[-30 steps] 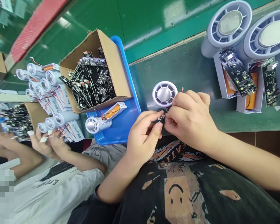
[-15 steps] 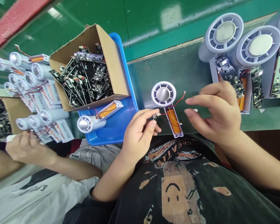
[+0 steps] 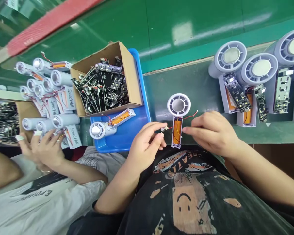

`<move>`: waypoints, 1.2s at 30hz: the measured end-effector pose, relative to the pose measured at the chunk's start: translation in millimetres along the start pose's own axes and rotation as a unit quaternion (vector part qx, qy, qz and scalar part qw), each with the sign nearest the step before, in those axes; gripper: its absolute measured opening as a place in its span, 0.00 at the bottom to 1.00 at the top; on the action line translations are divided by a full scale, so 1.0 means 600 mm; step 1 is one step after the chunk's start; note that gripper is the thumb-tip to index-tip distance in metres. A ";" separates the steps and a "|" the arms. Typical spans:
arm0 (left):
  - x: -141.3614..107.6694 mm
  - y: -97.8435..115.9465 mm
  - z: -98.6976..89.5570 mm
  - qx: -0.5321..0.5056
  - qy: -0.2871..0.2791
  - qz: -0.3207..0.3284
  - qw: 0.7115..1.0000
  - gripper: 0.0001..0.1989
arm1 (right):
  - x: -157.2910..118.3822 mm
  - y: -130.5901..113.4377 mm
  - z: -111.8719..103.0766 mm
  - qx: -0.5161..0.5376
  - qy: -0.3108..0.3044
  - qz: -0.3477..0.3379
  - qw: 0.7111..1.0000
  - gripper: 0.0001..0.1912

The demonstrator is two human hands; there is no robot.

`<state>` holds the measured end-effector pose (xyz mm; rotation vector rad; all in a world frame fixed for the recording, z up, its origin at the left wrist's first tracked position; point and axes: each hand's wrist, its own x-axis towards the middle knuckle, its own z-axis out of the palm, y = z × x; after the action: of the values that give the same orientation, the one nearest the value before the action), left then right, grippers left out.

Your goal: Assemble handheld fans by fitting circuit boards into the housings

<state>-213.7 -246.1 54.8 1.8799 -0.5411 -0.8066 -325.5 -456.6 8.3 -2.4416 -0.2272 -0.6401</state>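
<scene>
My left hand [image 3: 148, 140] pinches a small circuit board [image 3: 163, 129], seen nearly edge-on, with a white connector on it. A red wire runs from that connector to the handheld fan [image 3: 178, 105] lying in front of me. The fan's round grille faces up, and its open handle [image 3: 177, 130] holds an orange battery with thin wires over it. Beside the handle is my right hand [image 3: 210, 132], its thumb and fingers drawn together; whatever lies between the fingertips is hidden. Another red wire [image 3: 189, 115] sticks out from below the grille, with a small white plug at its end.
Left of me a blue tray [image 3: 95, 147] bears a cardboard box [image 3: 131, 71] of circuit boards and another open fan [image 3: 100, 130]. Several fans with boards [image 3: 236, 93] stand at right. Beyond the tray, a co-worker's hands [image 3: 46, 150] are near more fans [image 3: 66, 120].
My right hand has come down and left to the fan handle, its fingers closing. My left hand still holds the board. The view has shifted, and the co-worker's hands have moved toward their fans.
</scene>
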 end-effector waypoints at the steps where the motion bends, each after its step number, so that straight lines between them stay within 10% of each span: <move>1: -0.001 0.000 -0.001 -0.005 0.006 -0.003 1.000 0.11 | 0.000 -0.003 -0.001 -0.012 0.018 0.046 0.999 0.09; 7: 0.003 -0.004 0.007 -0.151 -0.025 -0.111 0.982 0.18 | 0.020 -0.026 0.008 0.040 0.001 0.256 0.966 0.08; 11: 0.011 -0.002 0.019 -0.242 -0.029 -0.141 0.959 0.21 | 0.038 -0.026 0.029 0.078 0.133 0.218 0.964 0.06; 24: 0.014 -0.006 0.021 -0.290 -0.038 -0.127 0.948 0.18 | 0.057 -0.036 0.033 0.184 0.116 0.089 0.972 0.08; 32: 0.009 -0.006 0.016 -0.033 0.013 0.063 0.997 0.14 | 0.056 -0.045 0.026 0.193 0.056 0.140 0.970 0.06; 36: 0.012 0.011 0.009 0.215 0.035 0.230 0.949 0.11 | 0.058 -0.056 0.021 0.165 -0.009 0.166 0.972 0.07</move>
<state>-212.9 -257.2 57.2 2.0406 -1.1314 -0.3258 -300.2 -421.3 33.6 -2.0988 0.0647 -0.3954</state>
